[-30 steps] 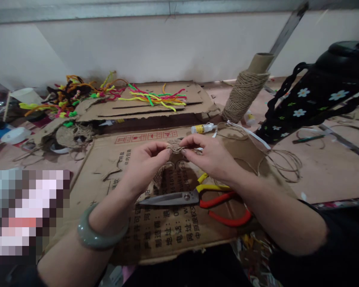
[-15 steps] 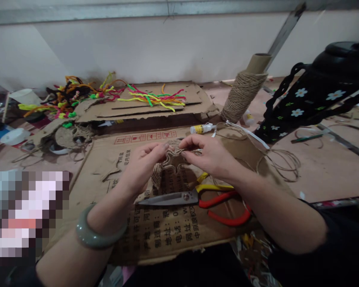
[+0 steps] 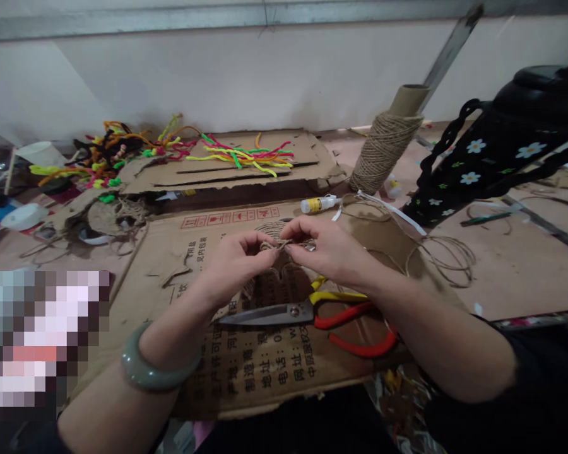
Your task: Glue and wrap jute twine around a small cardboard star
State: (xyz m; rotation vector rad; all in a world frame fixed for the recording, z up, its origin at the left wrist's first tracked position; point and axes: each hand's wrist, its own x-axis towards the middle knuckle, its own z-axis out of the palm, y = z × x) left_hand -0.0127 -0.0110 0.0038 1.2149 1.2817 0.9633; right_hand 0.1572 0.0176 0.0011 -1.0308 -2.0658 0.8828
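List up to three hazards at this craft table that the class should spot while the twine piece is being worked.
The scissors lie under the wrists, blades exposed; a dropped left hand or right hand could catch them. Loose twine loops trail near the right forearm and may snag. The glue bottle lying beside the twine piece might leak.

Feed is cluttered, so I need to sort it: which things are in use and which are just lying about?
In use:
left hand
right hand
small brown jute twine piece

Lying about:
red and yellow handled scissors
cone spool of jute twine
small white glue bottle
bright coloured pipe cleaners
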